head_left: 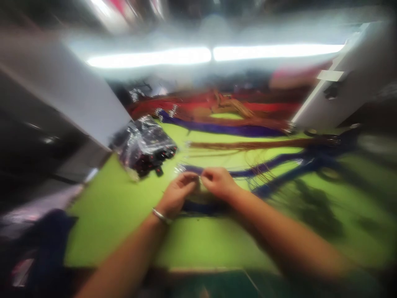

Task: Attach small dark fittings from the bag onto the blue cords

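Over the middle of the green tabletop point(124, 223), my left hand point(180, 190) and my right hand point(218, 182) meet with closed, pinching fingertips. What lies between the fingertips is too small and blurred to name. A bracelet circles my left wrist. Just behind my hands runs a bundle of dark blue wires point(242, 173) with bright metallic ends at its left tip. Another dark blue bundle point(201, 209) lies beneath my hands, partly hidden by them. Thin brown wires point(260, 171) stray loosely to the right of my right hand.
A clear plastic bag of black connectors point(149, 145) sits at the back left. Brown wires point(235, 145), purple wires point(226, 127) and red wires point(263, 108) stretch across the back. Dark blue bundles point(279, 180) gather at the right. Grey side panels point(80, 82) and bright tube lights point(155, 57) frame the table.
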Demonstrator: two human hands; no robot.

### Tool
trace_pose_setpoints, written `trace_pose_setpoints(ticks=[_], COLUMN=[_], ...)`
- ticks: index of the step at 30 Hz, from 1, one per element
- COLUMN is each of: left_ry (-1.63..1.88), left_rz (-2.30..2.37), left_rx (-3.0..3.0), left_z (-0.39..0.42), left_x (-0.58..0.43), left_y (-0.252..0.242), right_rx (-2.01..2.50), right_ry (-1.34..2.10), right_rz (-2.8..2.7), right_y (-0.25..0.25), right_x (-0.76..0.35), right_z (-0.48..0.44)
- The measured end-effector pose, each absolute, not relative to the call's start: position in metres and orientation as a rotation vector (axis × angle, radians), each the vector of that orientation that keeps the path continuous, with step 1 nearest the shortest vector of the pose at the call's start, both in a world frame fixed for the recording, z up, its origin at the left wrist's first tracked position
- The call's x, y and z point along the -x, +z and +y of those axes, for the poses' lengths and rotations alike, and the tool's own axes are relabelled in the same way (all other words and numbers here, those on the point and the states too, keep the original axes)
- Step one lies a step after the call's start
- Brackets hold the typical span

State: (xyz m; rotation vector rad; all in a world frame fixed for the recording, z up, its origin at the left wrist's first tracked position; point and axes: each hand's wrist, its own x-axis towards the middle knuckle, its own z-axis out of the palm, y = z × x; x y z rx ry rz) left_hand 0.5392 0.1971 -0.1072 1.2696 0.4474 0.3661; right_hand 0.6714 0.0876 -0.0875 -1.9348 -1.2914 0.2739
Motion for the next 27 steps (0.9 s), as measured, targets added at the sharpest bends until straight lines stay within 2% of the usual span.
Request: trace_pose_setpoints(ticks=[19, 23, 27], left_ry=[0.346, 0.421, 0.502], left_rz=[0.426, 0.467, 0.468], left_rx=[-1.246, -1.311, -1.436], left_z=[0.191, 0.191, 0.182], left_x=[-0.540, -0.541, -0.546], left_y=[-0.104, -0.103, -0.081], right_rx=[2.078, 1.972, 1.819], right_ry=[0.268, 0.309, 0.214], right_rz=[-1.345, -1.338, -1.105], right_y=[-0.075, -0.073, -0.053], right_x=[-0.671, -0.676, -0.699], right_z=[0.083, 0.084, 0.077])
